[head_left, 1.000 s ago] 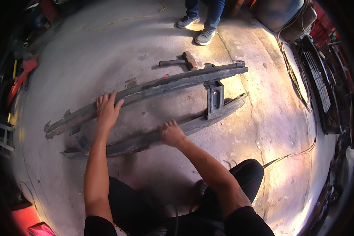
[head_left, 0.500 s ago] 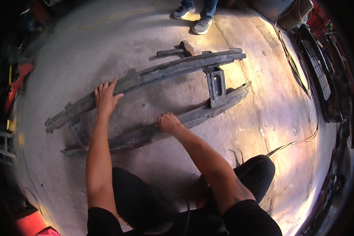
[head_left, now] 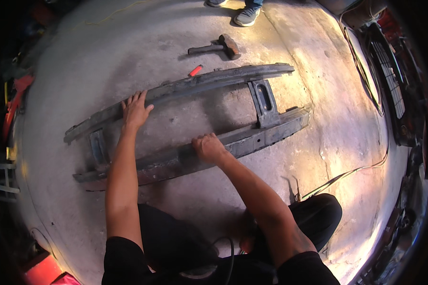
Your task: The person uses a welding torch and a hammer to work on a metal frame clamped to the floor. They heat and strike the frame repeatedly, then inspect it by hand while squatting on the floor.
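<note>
A dark, worn metal frame (head_left: 271, 134), which looks like a car bumper reinforcement, lies across the concrete floor in front of me. Its long curved far bar (head_left: 214, 78) and near bar are joined by a short slotted bracket (head_left: 264, 100) on the right and another bracket (head_left: 98, 146) on the left. My left hand (head_left: 136, 113) rests on the far bar left of its middle, fingers stretched over the top. With fingers curled over its upper edge, my right hand (head_left: 209, 148) grips the near bar around its middle; the fingertips are hidden.
Beyond the far bar lie a sledgehammer (head_left: 229, 46) and a small red object (head_left: 195, 71). Another person's shoe (head_left: 247, 16) stands at the top. Hoses (head_left: 361, 71) and a dark car grille (head_left: 390, 85) line the right side; red equipment (head_left: 16, 99) stands left.
The frame has tilted: the near bar shows more of its front face and the far bar sits lower. More of the hammer and the red object show behind it. Both hands stay on the bars.
</note>
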